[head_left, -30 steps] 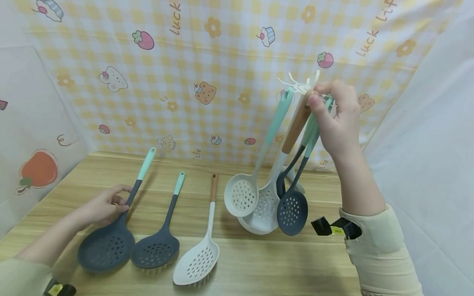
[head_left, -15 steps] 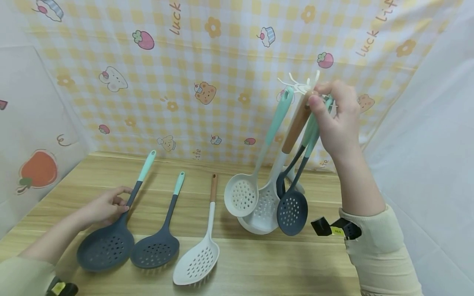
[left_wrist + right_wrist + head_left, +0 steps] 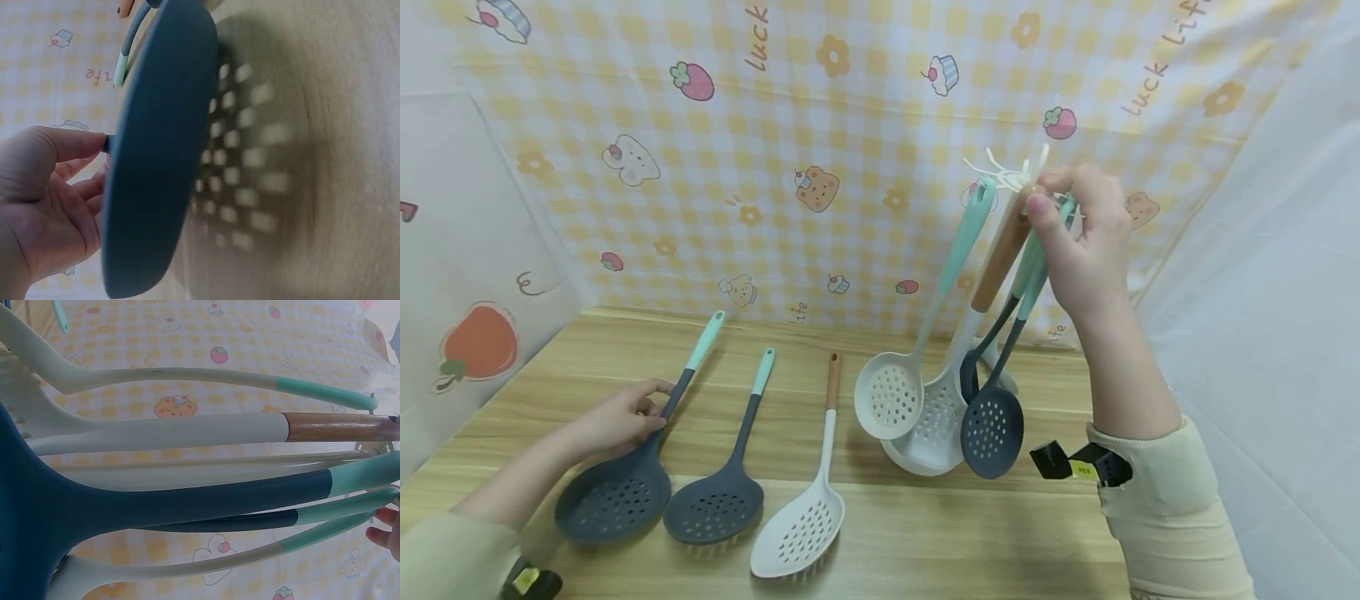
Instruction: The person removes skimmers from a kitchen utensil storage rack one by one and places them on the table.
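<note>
My left hand (image 3: 625, 417) pinches the neck of a dark grey skimmer (image 3: 613, 500) with a mint handle end. In the left wrist view, the skimmer's head (image 3: 156, 144) stands tilted over the wood, with light spots through its holes. High on the right, my right hand (image 3: 1086, 237) grips the top of a utensil rack (image 3: 1013, 177) with white prongs, its thumb by the end of a wooden-handled turner (image 3: 1003, 258). Also hanging there are a pale skimmer (image 3: 889, 396) and a small dark skimmer (image 3: 992, 433). In the right wrist view only some fingertips (image 3: 378, 536) show.
A second dark skimmer (image 3: 715, 508) and a white slotted turner (image 3: 801, 533) with a wooden handle end lie on the wooden table (image 3: 985, 542). Behind stands a yellow checked cloth (image 3: 850, 108). The rack's white round base (image 3: 921, 462) is partly hidden by the hanging utensils.
My left hand and the dark skimmer have shifted slightly; the handle end has moved a little right and down, while the head has risen slightly. My right hand has stayed put.
</note>
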The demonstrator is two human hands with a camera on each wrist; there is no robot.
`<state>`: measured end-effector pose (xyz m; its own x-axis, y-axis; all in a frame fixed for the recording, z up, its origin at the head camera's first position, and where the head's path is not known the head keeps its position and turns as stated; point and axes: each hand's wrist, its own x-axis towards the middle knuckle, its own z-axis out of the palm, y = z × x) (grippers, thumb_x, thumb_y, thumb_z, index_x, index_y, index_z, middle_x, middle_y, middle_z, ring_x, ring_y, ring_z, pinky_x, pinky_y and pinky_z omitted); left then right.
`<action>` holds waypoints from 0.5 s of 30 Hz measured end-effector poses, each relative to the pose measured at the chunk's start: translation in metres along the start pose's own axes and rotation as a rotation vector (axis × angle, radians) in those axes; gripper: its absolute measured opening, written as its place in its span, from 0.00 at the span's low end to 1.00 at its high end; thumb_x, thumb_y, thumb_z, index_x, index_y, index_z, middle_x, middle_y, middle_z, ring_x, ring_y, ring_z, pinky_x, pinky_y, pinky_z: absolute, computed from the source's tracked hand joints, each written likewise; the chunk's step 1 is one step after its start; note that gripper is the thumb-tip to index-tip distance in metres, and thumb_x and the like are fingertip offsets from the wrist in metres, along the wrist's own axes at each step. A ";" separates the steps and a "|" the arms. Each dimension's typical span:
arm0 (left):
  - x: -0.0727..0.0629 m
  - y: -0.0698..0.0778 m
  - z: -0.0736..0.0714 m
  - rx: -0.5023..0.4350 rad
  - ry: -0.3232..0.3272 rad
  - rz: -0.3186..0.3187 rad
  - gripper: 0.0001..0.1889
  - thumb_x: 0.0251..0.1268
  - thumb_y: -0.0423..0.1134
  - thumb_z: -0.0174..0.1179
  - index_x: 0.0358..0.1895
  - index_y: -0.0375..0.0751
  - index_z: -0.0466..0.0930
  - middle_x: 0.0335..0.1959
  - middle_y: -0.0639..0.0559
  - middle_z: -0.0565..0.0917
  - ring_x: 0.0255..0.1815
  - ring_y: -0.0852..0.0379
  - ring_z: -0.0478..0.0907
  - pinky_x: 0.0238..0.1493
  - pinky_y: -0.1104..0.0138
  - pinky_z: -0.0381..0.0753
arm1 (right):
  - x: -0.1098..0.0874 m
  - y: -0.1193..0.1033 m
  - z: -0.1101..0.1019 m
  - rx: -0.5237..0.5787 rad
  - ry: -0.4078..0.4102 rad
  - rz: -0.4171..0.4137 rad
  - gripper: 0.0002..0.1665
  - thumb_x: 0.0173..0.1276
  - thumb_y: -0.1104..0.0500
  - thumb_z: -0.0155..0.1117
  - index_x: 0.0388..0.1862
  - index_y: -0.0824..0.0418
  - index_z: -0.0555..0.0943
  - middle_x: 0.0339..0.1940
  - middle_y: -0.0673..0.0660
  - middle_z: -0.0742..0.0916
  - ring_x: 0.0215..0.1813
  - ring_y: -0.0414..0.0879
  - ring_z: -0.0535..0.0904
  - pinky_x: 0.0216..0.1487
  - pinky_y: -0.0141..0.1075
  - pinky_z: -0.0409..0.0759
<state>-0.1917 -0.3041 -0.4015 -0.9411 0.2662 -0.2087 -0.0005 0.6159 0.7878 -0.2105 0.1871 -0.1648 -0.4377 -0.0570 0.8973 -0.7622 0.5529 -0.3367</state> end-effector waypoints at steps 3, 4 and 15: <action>0.001 -0.001 0.000 0.015 0.001 0.008 0.26 0.65 0.26 0.52 0.64 0.24 0.57 0.31 0.45 0.74 0.26 0.52 0.71 0.21 0.65 0.72 | 0.000 0.000 0.000 0.003 -0.003 0.006 0.40 0.61 0.29 0.57 0.35 0.69 0.79 0.45 0.52 0.85 0.47 0.38 0.67 0.49 0.37 0.58; 0.001 -0.001 0.000 0.020 0.002 0.012 0.26 0.65 0.26 0.52 0.64 0.24 0.57 0.30 0.45 0.74 0.26 0.52 0.71 0.21 0.65 0.72 | 0.000 0.000 0.000 -0.003 -0.008 -0.009 0.40 0.61 0.30 0.57 0.35 0.69 0.78 0.45 0.53 0.85 0.47 0.38 0.67 0.48 0.37 0.58; 0.007 -0.008 0.003 0.060 0.014 -0.027 0.29 0.62 0.32 0.59 0.64 0.26 0.60 0.25 0.47 0.73 0.23 0.52 0.71 0.18 0.66 0.72 | 0.001 0.002 0.002 0.011 0.018 0.020 0.45 0.57 0.25 0.56 0.34 0.69 0.79 0.44 0.52 0.85 0.47 0.38 0.68 0.50 0.37 0.58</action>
<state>-0.1974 -0.3043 -0.4110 -0.9458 0.2384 -0.2206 -0.0061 0.6660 0.7459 -0.2133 0.1870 -0.1652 -0.4444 -0.0306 0.8953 -0.7586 0.5444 -0.3580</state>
